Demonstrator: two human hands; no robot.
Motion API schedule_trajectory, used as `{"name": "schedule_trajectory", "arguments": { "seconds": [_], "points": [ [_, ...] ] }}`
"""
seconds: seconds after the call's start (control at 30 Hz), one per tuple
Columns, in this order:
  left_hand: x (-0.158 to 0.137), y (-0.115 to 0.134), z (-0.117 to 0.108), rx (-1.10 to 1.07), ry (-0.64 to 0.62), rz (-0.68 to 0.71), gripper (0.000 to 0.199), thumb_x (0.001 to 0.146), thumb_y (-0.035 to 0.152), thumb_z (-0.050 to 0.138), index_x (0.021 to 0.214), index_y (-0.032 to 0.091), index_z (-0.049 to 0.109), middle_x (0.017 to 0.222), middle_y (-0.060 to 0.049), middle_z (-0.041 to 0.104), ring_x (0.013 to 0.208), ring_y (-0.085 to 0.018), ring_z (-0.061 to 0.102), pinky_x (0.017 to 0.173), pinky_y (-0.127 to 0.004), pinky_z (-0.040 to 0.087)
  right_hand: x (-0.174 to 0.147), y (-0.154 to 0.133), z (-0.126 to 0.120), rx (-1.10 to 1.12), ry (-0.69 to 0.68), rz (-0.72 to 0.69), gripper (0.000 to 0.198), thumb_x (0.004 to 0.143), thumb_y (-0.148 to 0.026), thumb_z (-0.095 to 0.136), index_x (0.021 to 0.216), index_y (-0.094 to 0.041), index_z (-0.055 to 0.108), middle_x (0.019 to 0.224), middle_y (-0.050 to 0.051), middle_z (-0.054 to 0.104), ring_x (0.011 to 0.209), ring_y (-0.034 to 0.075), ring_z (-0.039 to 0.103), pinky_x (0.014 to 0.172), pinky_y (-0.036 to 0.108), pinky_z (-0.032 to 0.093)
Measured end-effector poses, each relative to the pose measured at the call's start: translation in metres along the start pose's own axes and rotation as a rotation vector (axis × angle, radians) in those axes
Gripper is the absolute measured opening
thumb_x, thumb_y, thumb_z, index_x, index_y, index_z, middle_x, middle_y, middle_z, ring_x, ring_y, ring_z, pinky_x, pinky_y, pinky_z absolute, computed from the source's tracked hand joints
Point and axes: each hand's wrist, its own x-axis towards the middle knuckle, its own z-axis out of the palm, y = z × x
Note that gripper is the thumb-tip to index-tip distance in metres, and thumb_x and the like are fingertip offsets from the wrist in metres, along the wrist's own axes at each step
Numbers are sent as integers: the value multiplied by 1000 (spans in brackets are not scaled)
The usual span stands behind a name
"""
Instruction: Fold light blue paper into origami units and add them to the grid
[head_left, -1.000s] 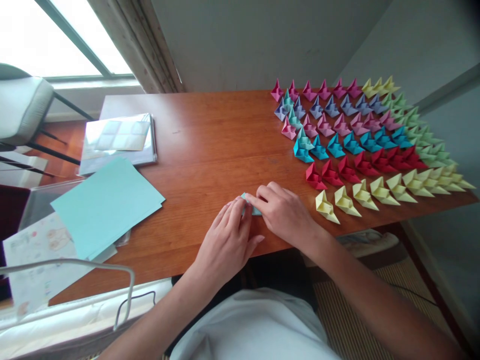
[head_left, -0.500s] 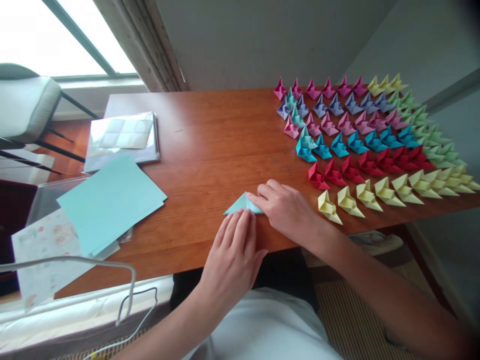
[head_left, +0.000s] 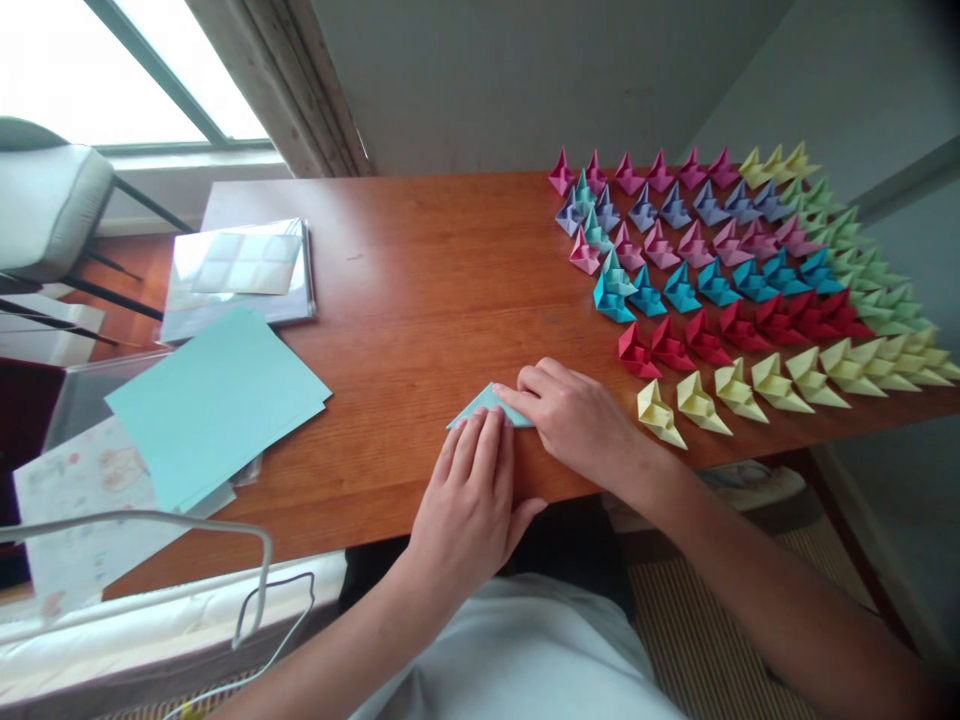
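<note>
A small light-blue sheet of origami paper (head_left: 478, 401), folded into a triangle, lies on the table near its front edge. My left hand (head_left: 469, 487) rests flat over the paper's lower edge, fingers stretched out and pressing it down. My right hand (head_left: 574, 415) is at the paper's right side. Its index finger reaches along the slanted edge near the top point, and the other fingers are curled in. The right thumb is hidden, as is the part of the paper under both hands.
Rows of folded paper figures cover the right of the wooden table (head_left: 420, 260), with yellow ones (head_left: 660, 412) nearest my right forearm. At left lie light-blue sheets (head_left: 221, 400), a patterned sheet (head_left: 82, 500) and a flat plastic-covered pack (head_left: 240, 275). A white cable (head_left: 150, 517) crosses the lower left.
My left fingertips have slid a little up over the paper, covering more of it. The right index fingertip stays close to the top point. The view has shifted slightly.
</note>
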Motion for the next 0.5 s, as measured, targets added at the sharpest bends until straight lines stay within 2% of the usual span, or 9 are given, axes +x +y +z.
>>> {"name": "schedule_trajectory", "arguments": {
  "seconds": [0.27,0.37,0.5],
  "points": [
    [0,1,4,3,10,2,87,94,65,43,147,-5,41,151,-26,46,142,-40,39,120,-49,27,-1,6,4,78,4,10,34,101,-16,48,130,-21,65,98,7,64,95,22,50,77,32,42],
    [1,4,3,10,-10,-6,92,90,72,42,149,1,40,152,-27,44,142,-41,38,118,-51,29,-1,4,3,86,6,20,33,100,-16,49,129,-20,65,98,7,64,96,22,50,78,32,43],
    [4,9,0,23,-59,-39,89,87,72,48,152,11,38,153,-27,41,141,-44,39,115,-55,33,0,2,3,97,-4,38,31,99,-19,53,127,-19,66,99,7,64,96,22,50,80,33,45]
  ]
}}
